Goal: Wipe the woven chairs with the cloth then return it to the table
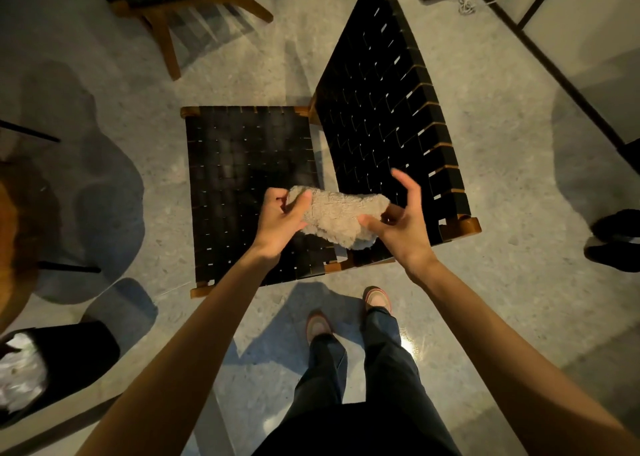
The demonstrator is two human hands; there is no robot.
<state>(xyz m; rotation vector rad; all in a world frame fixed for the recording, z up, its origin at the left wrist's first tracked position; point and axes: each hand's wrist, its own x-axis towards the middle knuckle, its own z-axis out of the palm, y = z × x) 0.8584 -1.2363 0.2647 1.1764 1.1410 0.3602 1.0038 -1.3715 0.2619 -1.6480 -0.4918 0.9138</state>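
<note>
L hand (280, 220): fingers + thumb clamped on left end of cloth (332, 216). R hand (401, 223): thumb pinches right end, other fingers spread apart. Cloth stretched btwn both hands, over woven chair (242, 164) seat.

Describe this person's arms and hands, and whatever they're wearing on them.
The left arm and right arm are bare up to the frame's edge, with no sleeves showing. The left hand and right hand wear no gloves; no ring, watch or bracelet is visible.
</note>
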